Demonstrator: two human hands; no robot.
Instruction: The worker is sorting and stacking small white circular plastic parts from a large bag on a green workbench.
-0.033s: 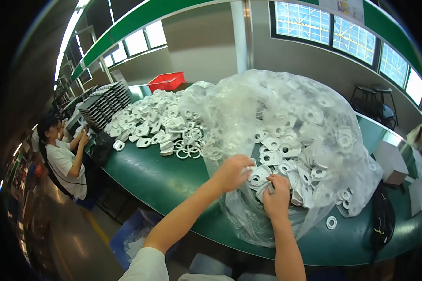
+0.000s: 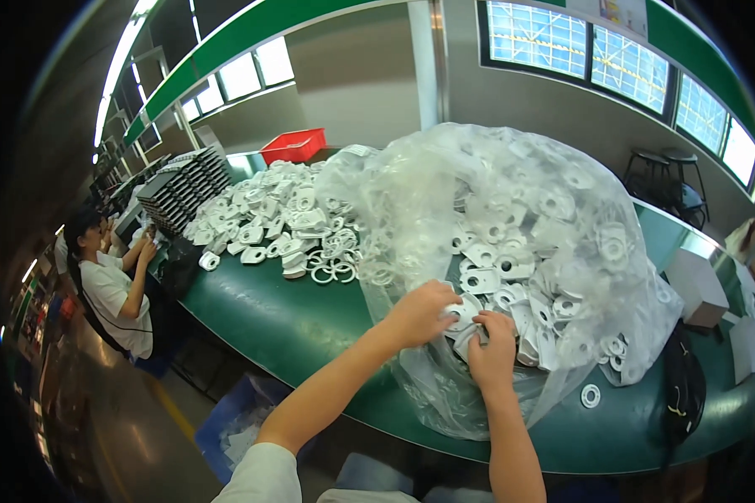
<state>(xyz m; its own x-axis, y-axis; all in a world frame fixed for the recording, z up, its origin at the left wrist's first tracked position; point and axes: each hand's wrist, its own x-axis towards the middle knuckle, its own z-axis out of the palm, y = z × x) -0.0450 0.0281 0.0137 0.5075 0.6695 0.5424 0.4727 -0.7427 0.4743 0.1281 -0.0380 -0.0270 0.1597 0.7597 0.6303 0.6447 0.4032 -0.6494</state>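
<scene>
While the left hand (image 2: 425, 316) curls its fingers at the left side of a white holed plate (image 2: 464, 313) and the right hand (image 2: 493, 345) bends its fingers at the right side, I cannot tell whether either is clamped on it. The plate is at the opening of the clear plastic bag (image 2: 428, 394), whose lower folds reach near the tabletop's (image 2: 285, 323) front edge. Left of the bag, open room stretches between the heaped white parts (image 2: 264, 210) and that curved edge, while a flat white ring (image 2: 590, 396) lies to the right.
</scene>
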